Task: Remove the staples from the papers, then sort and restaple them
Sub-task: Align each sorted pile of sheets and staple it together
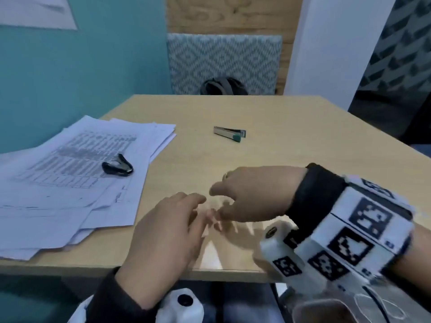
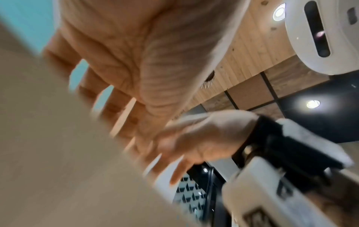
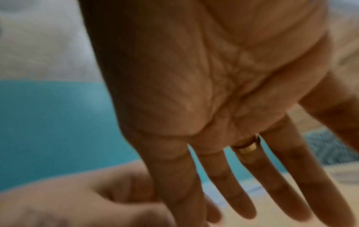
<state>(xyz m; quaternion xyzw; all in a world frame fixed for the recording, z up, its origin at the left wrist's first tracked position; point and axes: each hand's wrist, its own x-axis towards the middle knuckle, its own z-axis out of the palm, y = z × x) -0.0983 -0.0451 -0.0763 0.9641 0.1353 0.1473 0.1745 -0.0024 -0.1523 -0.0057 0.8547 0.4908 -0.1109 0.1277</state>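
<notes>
1. Here we are at the tabletop (image 1: 279, 141) — both hands hover low over its near edge, fingertips almost meeting, and neither one holds anything.
2. The left hand (image 1: 168, 229) reaches in from the near edge with its fingers straight and loosely spread; the left wrist view shows the palm bare and the fingers extended.
3. The right hand (image 1: 254, 192) comes across from the right side, palm down. The right wrist view shows all fingers stretched out and apart, with a ring (image 3: 246, 147) on one of them.
4. The papers (image 1: 70, 178) lie in a loose, fanned stack at the left edge of the tabletop, well apart from both hands, with some corners overhanging that edge.
5. The sheets look thin and floppy. My guess is they will slide over one another, so it is best to take the whole stack by a corner or pinch it along one side.
6. A black staple remover (image 1: 117, 165) rests on top of the stack. It looks small, rigid and light, best squeezed from its two sides.
7. The stapler (image 1: 229, 134) lies alone toward the middle of the tabletop, nearer the far edge — stiff metal, and it should lift easily by its body.
8. Motion blur smears the fingertips, so I cannot tell whether they touch the wood.
</notes>
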